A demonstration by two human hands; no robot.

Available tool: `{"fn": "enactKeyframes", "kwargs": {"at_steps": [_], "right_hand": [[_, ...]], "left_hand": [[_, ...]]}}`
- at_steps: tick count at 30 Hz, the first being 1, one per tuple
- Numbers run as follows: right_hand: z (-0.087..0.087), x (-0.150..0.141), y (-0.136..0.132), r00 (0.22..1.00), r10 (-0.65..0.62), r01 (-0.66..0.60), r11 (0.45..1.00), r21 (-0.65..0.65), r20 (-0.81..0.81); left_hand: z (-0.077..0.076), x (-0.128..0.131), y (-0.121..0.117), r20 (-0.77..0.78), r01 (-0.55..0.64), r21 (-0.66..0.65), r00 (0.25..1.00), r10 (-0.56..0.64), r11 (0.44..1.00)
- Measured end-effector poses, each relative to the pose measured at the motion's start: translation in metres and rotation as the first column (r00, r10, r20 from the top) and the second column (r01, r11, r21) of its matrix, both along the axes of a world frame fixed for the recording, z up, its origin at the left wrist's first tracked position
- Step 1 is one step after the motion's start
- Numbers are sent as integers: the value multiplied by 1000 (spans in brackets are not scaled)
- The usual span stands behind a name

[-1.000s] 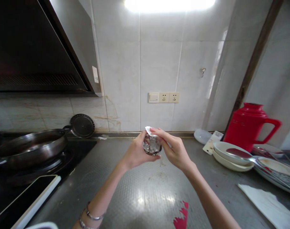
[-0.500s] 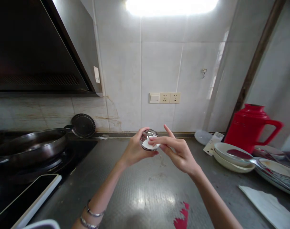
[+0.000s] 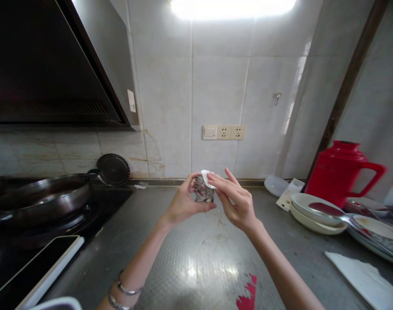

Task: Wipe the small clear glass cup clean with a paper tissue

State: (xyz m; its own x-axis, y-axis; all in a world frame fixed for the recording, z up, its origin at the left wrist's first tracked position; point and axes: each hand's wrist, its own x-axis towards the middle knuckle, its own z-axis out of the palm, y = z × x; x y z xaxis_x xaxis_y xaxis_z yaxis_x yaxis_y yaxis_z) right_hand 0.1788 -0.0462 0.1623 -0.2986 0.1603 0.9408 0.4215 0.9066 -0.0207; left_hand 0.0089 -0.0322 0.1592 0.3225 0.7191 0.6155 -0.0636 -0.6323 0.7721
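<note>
A small faceted, clear glass (image 3: 203, 191) is held above the counter by my left hand (image 3: 183, 200), thumb below and fingers round its far side. My right hand (image 3: 237, 200) presses a white tissue (image 3: 208, 178) against the upper right of the glass. Its fingers are stretched over the tissue, with one finger raised. Part of the glass is hidden behind the tissue and fingers.
On the left a pan (image 3: 54, 196) sits on the black stove, with a phone (image 3: 38, 273) in front. To the right stand a red thermos jug (image 3: 335, 172), stacked bowls (image 3: 316, 219), plates (image 3: 377, 232) and a folded white napkin (image 3: 361, 275). A red scrap (image 3: 247, 297) lies near the front.
The glass has been tilted so its side now faces me instead of its round end. The tissue and my right fingers have shifted up to its upper right edge.
</note>
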Motion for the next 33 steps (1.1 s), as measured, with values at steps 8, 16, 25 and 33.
{"fn": "enactKeyframes", "kwargs": {"at_steps": [8,16,25,33], "right_hand": [[-6,-6,-5,998,36,-36,999,8,-61],[-5,-4,-2,855,158,-315,915,-252,-493],[-7,-2,14,972,-86,36,974,-226,-217],[-8,-9,7,981,83,-65,992,-104,178]], "left_hand": [[1,1,-1,18,8,-146,1000,-5,989],[4,-2,0,-99,-86,-80,992,78,993],[-5,3,2,-268,-215,-30,943,199,976],[-10,5,8,-324,-309,129,885,335,942]]}}
